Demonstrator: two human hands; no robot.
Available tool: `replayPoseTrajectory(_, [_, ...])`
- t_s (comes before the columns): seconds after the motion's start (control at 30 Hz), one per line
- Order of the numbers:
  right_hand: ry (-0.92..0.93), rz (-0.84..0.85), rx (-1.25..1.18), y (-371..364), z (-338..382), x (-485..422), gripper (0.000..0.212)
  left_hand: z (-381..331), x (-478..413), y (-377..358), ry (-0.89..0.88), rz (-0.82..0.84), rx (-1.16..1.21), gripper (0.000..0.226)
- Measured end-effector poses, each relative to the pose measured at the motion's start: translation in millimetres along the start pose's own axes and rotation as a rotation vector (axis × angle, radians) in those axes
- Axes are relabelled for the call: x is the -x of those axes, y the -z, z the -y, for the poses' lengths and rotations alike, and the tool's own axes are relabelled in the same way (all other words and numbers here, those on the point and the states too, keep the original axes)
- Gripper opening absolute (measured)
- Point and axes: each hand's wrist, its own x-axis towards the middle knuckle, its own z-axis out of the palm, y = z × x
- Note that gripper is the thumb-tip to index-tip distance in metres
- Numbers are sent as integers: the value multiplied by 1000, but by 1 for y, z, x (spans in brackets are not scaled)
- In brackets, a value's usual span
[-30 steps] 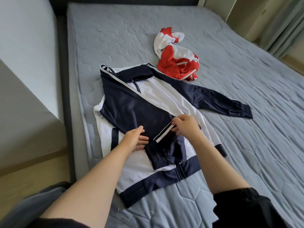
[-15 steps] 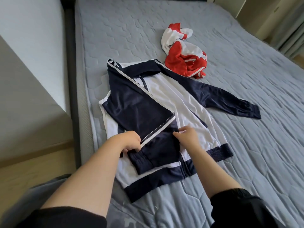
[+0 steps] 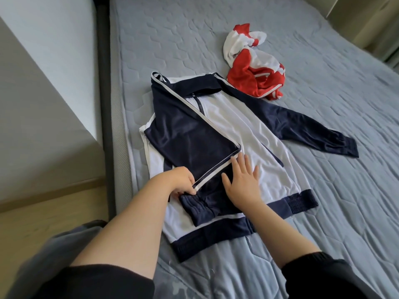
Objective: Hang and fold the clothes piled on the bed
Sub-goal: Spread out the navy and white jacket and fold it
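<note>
Folding stage, head view.

Item one: jacket [image 3: 248, 130], navy and white, lies flat at centre frame on the grey bed [image 3: 323, 201], collar toward the top and hem toward the bottom. The folded sleeve [image 3: 190, 143] is doubled across the chest at centre left and turned back down. Its cuff [image 3: 196, 209] lies just above the hem band. The outstretched sleeve [image 3: 313, 128] reaches toward the right edge and is not yet folded.

Left hand [image 3: 181, 182]: fingers curled, pinching the white-striped edge of the folded sleeve at lower centre.

Right hand [image 3: 244, 184]: fingers straight and spread wide, pressed flat where sleeve meets white front.

Item two: red and white garment [image 3: 254, 67], crumpled at upper right, untouched.

Judged next: let go of the flattened fold, reach right and bring the outstretched sleeve across likewise, without disturbing the first fold.
</note>
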Motion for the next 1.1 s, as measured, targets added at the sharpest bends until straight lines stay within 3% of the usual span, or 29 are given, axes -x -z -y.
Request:
replayPoseTrajectory(0.23, [0,120,31,-6,3,3,70,-9,6,8,29,-56,-264,26])
replayPoseTrajectory(0.37, [73,-8,-13,1,1,-1,60,-19,2,10,-78,-486,-392,37])
replayPoseTrajectory(0.43, [67,-41,-28,2,-4,-2,58,-19,-8,-4,-239,-513,-441,74])
replayPoseTrajectory(0.5, [29,17,-40,-1,-9,-4,58,-15,-17,-25,-291,-402,-550,100])
replayPoseTrajectory(0.57, [11,109,-29,-8,-13,-6,58,-3,-28,-44,-267,-351,-583,99])
replayPoseTrajectory(0.67, [18,118,-13,-16,-15,-8,59,16,-36,-57,-295,-410,-549,90])
replayPoseTrajectory(0.77, [29,71,-52,-18,-16,-7,59,19,-37,-57,-325,-477,-592,85])
replayPoseTrajectory(0.83, [20,35,-202,-11,-18,-10,53,13,-36,-53,-346,-511,-618,82])
replayPoseTrajectory(0.93, [10,-155,-389,9,-29,-22,34,-6,-40,-44,-373,-584,-659,74])
replayPoseTrajectory(1.0, [-65,-295,-421,23,-43,-38,28,-24,-46,-43,-360,-603,-665,69])
replayPoseTrajectory(1.1, [-364,-346,-690,45,-75,-73,11,-58,-61,-47,-303,-570,-617,65])
